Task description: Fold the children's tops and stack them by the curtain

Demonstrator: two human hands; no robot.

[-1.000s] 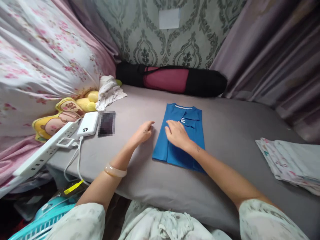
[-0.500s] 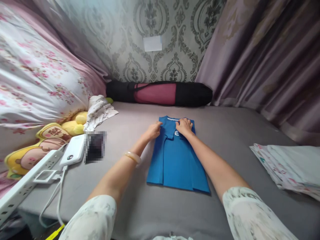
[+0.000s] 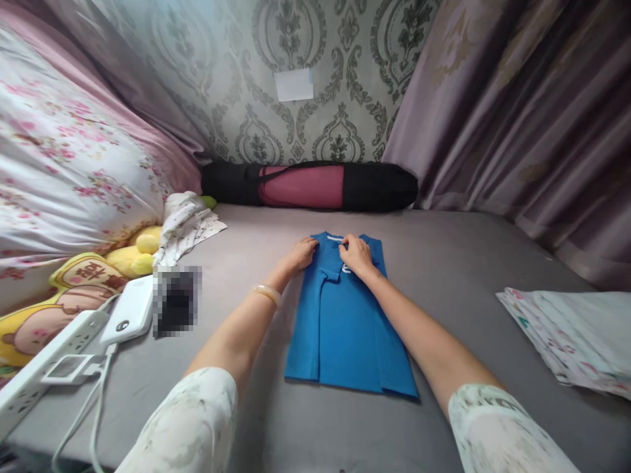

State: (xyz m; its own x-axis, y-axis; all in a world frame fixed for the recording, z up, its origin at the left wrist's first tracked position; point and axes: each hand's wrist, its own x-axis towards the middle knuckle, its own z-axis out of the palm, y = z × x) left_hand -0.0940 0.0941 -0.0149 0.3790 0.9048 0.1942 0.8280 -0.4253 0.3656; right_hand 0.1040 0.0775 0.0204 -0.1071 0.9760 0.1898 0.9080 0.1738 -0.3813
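A blue T-shirt lies on the bed with its long sides folded inward, collar at the far end and a small white print near it. My left hand is at the shirt's far left corner, its bent fingers closed on the edge of the cloth. Just below the collar, my right hand rests on the shirt, with thumb and curled fingers gathered at the fabric beside the print. The hand covers part of the print, and its fingertips are partly hidden.
Folded pale cloths are stacked at right. A black and pink long bag lies against the wall. On the left are a white power bank, a power strip, yellow plush toys and a crumpled white cloth.
My right hand has shifted slightly left across the shirt near the collar, its fingers more curled. My left hand stays at the left corner. The camera view has shifted a little.
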